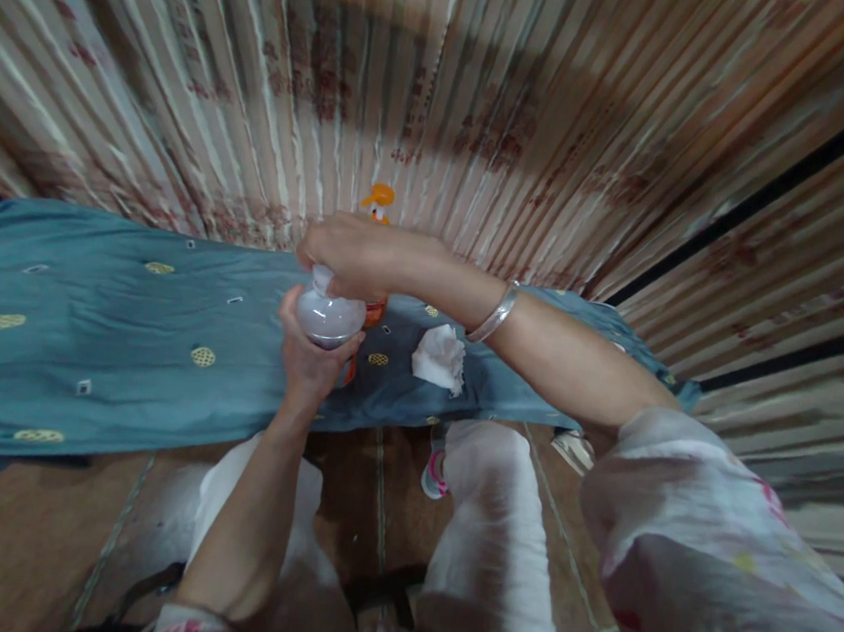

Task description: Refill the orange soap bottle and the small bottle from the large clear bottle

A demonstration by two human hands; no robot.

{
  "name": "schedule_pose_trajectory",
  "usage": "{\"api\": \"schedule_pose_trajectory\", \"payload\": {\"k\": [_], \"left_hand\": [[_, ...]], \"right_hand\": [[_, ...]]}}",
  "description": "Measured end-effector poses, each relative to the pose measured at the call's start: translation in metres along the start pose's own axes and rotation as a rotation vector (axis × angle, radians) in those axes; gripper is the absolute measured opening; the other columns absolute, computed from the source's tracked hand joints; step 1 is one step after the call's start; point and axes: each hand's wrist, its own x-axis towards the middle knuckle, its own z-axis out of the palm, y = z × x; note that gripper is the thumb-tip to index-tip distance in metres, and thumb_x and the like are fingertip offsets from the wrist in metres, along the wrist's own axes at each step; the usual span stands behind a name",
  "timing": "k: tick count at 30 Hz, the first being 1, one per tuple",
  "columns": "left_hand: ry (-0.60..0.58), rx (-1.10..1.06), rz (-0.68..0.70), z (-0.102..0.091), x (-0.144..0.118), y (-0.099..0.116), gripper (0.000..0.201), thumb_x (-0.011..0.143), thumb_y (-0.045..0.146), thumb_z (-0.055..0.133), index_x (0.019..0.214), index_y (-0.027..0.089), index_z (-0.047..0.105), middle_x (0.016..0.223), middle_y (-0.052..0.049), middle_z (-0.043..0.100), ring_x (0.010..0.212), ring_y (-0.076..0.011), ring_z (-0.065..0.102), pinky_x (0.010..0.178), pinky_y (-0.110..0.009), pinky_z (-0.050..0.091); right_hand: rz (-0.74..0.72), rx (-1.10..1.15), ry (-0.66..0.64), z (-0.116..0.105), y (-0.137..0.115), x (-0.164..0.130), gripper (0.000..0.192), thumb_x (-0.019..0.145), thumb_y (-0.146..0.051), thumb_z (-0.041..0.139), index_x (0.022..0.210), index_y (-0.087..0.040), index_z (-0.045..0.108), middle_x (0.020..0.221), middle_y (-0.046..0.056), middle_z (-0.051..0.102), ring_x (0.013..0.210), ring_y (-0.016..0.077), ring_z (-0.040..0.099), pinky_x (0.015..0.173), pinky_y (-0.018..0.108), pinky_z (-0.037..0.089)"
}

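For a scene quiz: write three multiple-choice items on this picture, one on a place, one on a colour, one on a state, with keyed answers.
1. Where does the crumpled white tissue lie?
A. On the blue cloth
B. On the floor
C. In the left hand

2. What colour is the pump top of the bottle behind the hands?
A. Green
B. Orange
C. Black

3. How is the pale round bottle held?
A. It lies alone on the cloth
B. One hand pinches it by the neck
C. Left hand grips its body, right hand covers its top

Answers:
1 A, the tissue rests on the blue cloth, right of the hands.
2 B, the orange pump top shows above the right hand.
3 C, the left hand wraps the pale round bottle from below while the right hand sits over its top.
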Motion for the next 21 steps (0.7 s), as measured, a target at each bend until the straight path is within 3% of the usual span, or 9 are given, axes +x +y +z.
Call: {"api": "schedule_pose_trajectory", "payload": {"k": [4, 8, 11, 13, 17, 21], "left_hand": [[-0.009, 0.021, 0.021, 0.001, 0.002, -0.006, 0.115, 0.058, 0.037, 0.101, 0.157, 0.019, 0.044, 0.164, -0.023, 0.058, 0.155, -0.0434, 0.058, 0.128, -0.056, 0.051], [-0.027, 0.019, 0.014, 0.002, 0.000, -0.006, 0.118, 0.059, 0.036, 0.101, 0.160, 0.021, 0.042, 0.164, -0.020, 0.060, 0.154, -0.0404, 0.060, 0.128, -0.053, 0.052], [-0.016, 0.012, 0.020, 0.002, -0.003, -0.004, 0.115, 0.062, 0.036, 0.100, 0.160, 0.019, 0.043, 0.164, -0.021, 0.061, 0.151, -0.0388, 0.063, 0.128, -0.052, 0.053], [-0.008, 0.010, 0.022, 0.002, -0.004, -0.003, 0.113, 0.063, 0.035, 0.100, 0.160, 0.018, 0.044, 0.164, -0.022, 0.061, 0.151, -0.0391, 0.064, 0.128, -0.051, 0.053], [-0.025, 0.037, 0.015, 0.001, -0.003, -0.004, 0.117, 0.060, 0.035, 0.101, 0.161, 0.020, 0.042, 0.166, -0.021, 0.060, 0.153, -0.0391, 0.062, 0.129, -0.050, 0.052], [-0.027, 0.067, 0.019, 0.000, -0.001, -0.007, 0.122, 0.059, 0.034, 0.102, 0.163, 0.023, 0.040, 0.171, -0.020, 0.055, 0.161, -0.0398, 0.055, 0.133, -0.051, 0.045]], "right_hand": [[0.045, 0.053, -0.062, -0.010, 0.008, -0.016, 0.031, 0.099, -0.014, 0.079, 0.130, -0.017, 0.077, 0.123, 0.004, 0.079, 0.126, 0.0235, 0.072, 0.109, 0.035, 0.049], [0.146, 0.227, 0.192, 0.000, 0.019, -0.059, 0.045, 0.099, -0.031, 0.084, 0.138, -0.013, 0.070, 0.118, 0.006, 0.080, 0.112, 0.0226, 0.074, 0.097, 0.032, 0.052], [0.188, 0.464, 0.319, 0.037, 0.021, -0.097, 0.036, 0.100, -0.036, 0.081, 0.131, -0.020, 0.072, 0.111, 0.001, 0.081, 0.098, 0.0198, 0.075, 0.087, 0.031, 0.054], [0.277, 0.595, 0.306, 0.073, 0.015, -0.117, 0.032, 0.100, -0.036, 0.080, 0.127, -0.021, 0.074, 0.108, 0.001, 0.082, 0.091, 0.0194, 0.075, 0.083, 0.031, 0.054], [0.522, 0.611, 0.112, 0.147, -0.012, -0.129, 0.035, 0.098, -0.031, 0.085, 0.129, -0.017, 0.076, 0.114, 0.009, 0.086, 0.100, 0.0241, 0.080, 0.088, 0.033, 0.056], [0.561, 0.450, -0.058, 0.200, -0.034, -0.119, 0.033, 0.102, -0.028, 0.082, 0.134, -0.017, 0.076, 0.129, 0.016, 0.084, 0.121, 0.0281, 0.080, 0.100, 0.036, 0.059]]}}
